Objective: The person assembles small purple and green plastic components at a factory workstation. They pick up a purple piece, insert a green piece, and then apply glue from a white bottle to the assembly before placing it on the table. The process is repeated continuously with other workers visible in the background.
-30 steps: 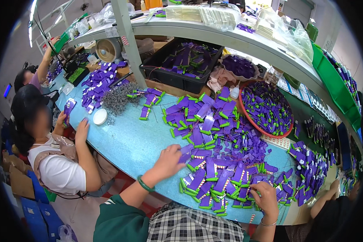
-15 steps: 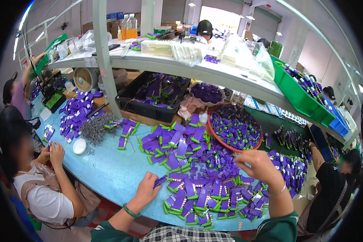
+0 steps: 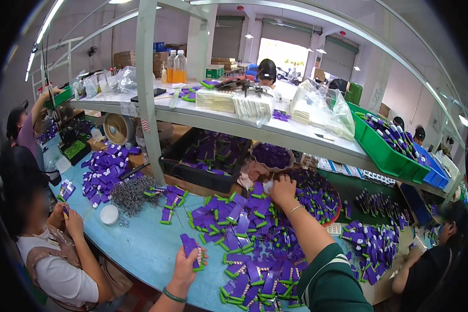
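Note:
Over the near side of the blue table, my left hand [image 3: 184,268] is closed around a flat purple piece [image 3: 189,243] with a green end; whether it is one piece or a small stack I cannot tell. My right hand [image 3: 284,190] reaches far forward to the left rim of the red basket [image 3: 339,208], beside a small whitish bottle [image 3: 268,186]. Its fingers bend downward and their tips are hidden, so any grip there does not show. Between my arms spreads a heap of purple pieces with green ends [image 3: 244,221]. Similar pieces fill the basket.
A shelf [image 3: 213,115] crosses above the table, carrying bottles, plastic bags and a green bin [image 3: 395,151]. Under it stands a black crate [image 3: 174,174]. Left lie metal bits [image 3: 132,196] and a white round container [image 3: 109,214]. People [image 3: 62,265] work on both sides.
My right hand has moved forward and left, from above the heap to the basket's left rim. My left hand has lowered and turned, showing the purple piece's flat side. The view has tilted up.

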`<action>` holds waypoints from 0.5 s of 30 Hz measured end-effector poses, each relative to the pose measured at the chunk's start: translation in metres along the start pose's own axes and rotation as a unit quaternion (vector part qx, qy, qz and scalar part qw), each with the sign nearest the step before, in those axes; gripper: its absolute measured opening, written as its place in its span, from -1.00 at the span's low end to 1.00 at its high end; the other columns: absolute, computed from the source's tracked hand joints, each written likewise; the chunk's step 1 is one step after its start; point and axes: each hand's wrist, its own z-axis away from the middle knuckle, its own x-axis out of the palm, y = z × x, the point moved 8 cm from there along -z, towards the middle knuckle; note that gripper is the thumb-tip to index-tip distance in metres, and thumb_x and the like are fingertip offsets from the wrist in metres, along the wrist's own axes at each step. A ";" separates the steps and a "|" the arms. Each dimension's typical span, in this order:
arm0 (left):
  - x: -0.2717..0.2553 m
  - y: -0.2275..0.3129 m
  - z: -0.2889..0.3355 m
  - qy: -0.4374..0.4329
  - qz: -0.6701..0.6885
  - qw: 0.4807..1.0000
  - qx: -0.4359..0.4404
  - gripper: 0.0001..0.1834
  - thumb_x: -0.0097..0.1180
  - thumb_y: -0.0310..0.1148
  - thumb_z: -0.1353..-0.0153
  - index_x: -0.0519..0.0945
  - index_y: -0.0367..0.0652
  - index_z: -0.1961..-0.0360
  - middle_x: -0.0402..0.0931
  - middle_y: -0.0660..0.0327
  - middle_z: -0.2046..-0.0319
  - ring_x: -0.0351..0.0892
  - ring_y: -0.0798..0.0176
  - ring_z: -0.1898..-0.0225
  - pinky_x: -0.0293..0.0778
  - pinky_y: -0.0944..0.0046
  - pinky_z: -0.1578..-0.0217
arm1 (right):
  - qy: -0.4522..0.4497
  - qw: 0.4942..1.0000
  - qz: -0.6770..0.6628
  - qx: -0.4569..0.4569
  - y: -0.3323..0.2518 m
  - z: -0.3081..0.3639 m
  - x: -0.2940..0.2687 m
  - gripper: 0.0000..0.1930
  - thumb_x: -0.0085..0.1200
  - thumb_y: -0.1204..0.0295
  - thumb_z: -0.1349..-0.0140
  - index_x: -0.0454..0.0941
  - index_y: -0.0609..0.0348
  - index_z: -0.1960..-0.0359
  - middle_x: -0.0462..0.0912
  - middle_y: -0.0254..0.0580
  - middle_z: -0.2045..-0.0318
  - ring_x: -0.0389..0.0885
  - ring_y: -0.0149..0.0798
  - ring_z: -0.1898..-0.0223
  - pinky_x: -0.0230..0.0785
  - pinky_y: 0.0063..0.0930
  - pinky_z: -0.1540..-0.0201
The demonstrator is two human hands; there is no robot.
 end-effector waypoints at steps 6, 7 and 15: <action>-0.022 -0.007 -0.009 0.023 -0.057 0.998 -0.007 -0.71 0.15 -0.40 -0.24 0.38 -0.20 0.07 0.56 0.08 0.28 0.62 0.21 0.34 0.60 0.24 0.42 | -0.174 0.980 -0.055 0.082 0.005 -0.025 0.034 -0.36 0.04 -0.19 -0.11 0.57 0.08 -0.02 0.50 -0.04 -0.10 0.42 0.05 -0.18 0.05 0.25 -0.20; -0.025 -0.008 -0.009 0.031 -0.052 0.998 -0.019 -0.72 0.14 -0.41 -0.24 0.38 -0.19 0.08 0.56 0.08 0.29 0.62 0.21 0.36 0.60 0.24 0.43 | -0.168 0.979 -0.071 0.092 0.007 -0.026 0.038 -0.35 0.05 -0.20 -0.10 0.57 0.08 -0.01 0.52 -0.04 -0.09 0.44 0.06 -0.16 0.05 0.26 -0.19; -0.028 -0.013 -0.009 0.021 -0.049 0.997 -0.053 -0.77 0.12 -0.43 -0.24 0.40 -0.18 0.11 0.57 0.10 0.34 0.62 0.21 0.39 0.59 0.24 0.45 | -0.139 0.969 -0.136 0.153 0.008 -0.020 0.033 -0.47 0.26 0.00 -0.03 0.60 0.06 0.04 0.48 0.01 -0.13 0.22 0.01 -0.31 0.00 0.10 -0.25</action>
